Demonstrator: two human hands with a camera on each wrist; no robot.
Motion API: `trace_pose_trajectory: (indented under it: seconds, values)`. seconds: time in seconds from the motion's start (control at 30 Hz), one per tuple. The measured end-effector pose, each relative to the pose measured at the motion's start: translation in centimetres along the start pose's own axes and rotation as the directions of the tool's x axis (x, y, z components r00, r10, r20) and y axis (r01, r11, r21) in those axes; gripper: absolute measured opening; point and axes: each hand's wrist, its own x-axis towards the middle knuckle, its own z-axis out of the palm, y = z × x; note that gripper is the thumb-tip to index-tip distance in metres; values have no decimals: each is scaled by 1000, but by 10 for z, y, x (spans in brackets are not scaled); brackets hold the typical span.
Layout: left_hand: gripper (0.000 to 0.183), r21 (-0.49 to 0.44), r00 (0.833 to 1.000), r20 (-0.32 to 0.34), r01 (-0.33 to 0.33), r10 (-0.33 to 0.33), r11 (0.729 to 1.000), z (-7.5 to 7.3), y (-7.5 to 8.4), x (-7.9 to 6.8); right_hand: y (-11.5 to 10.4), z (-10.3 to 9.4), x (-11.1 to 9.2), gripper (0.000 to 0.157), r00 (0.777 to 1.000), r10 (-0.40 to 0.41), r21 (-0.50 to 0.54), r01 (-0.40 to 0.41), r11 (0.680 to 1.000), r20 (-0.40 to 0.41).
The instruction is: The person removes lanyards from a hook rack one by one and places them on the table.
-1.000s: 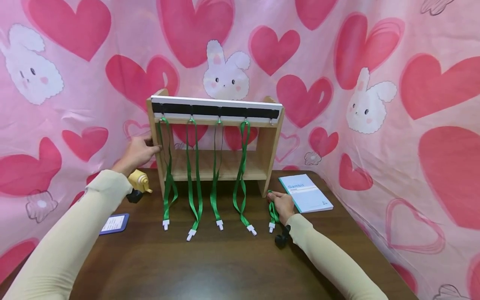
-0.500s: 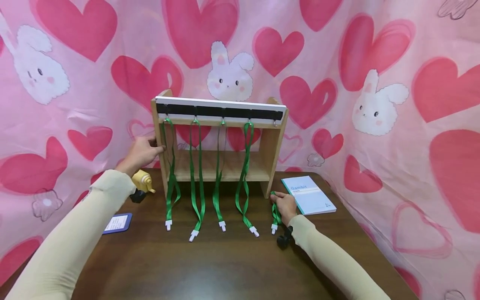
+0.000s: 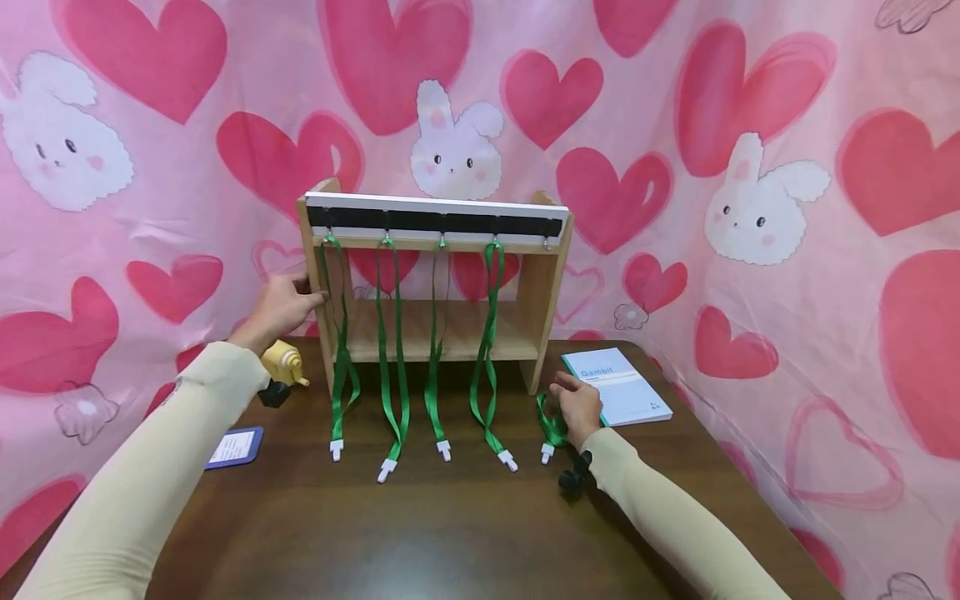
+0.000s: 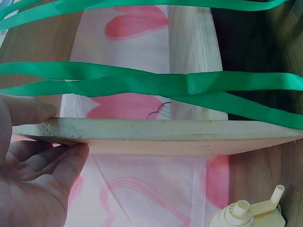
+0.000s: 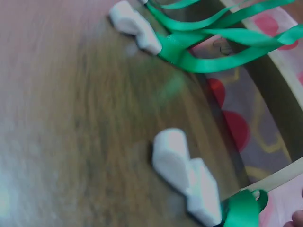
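My left hand (image 3: 281,308) pinches the left side panel (image 4: 142,128) of a wooden shelf (image 3: 555,300), thumb on one face and fingers on the other. Several green lanyards (image 3: 400,367) with white clips hang from hooks on the black strip (image 3: 412,220) along the shelf's top. The rightmost hook (image 3: 547,243) is bare. Right of the shelf, a folded green lanyard (image 3: 553,432) lies on the table, its white clip (image 5: 171,158) toward the front. Beside it is my right hand (image 3: 579,406), fingers loosely bent and apart from the strap in the right wrist view.
A white and blue book (image 3: 618,387) lies behind my right hand. On the left stand a yellow crank-handled device (image 3: 282,362) and a blue-edged card holder (image 3: 235,447), partly behind my left sleeve. A patterned pink cloth (image 3: 637,75) hangs behind the brown table (image 3: 420,533).
My right hand has let go of the folded lanyard and drawn slightly up and right; the strap has loosened onto the table. My left hand keeps its grip on the shelf.
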Motion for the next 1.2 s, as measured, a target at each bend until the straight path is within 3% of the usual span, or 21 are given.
trace_pose_trajectory:
  seconds: [0.2,0.3,0.5,0.8,0.87,1.13,1.2]
  values:
    - [44,-6,1000,-6,-18,18,1000,-4,-4,2,-27,4,-10,38,989,-127,110,135,985,-75]
    - [44,-2,1000,-13,-27,27,1000,-5,-5,3,-51,7,-19,38,964,-244,137,257,957,-106]
    - [45,0,1000,-3,-14,14,1000,-4,-4,4,-104,6,-25,35,858,-494,175,513,841,-139]
    - [45,13,999,-21,-38,38,999,-2,-4,4,-179,15,-20,38,735,-673,141,677,722,-82]
    - [45,24,999,-21,-33,33,999,-3,-3,4,-188,22,-20,39,724,-687,126,689,714,-68]
    - [47,34,1000,1,-27,27,999,-5,0,3,-210,44,-19,37,723,-683,84,691,718,-106]
    - [47,43,1000,2,-31,31,999,-5,-1,2,-211,47,-20,36,733,-670,64,679,731,-118]
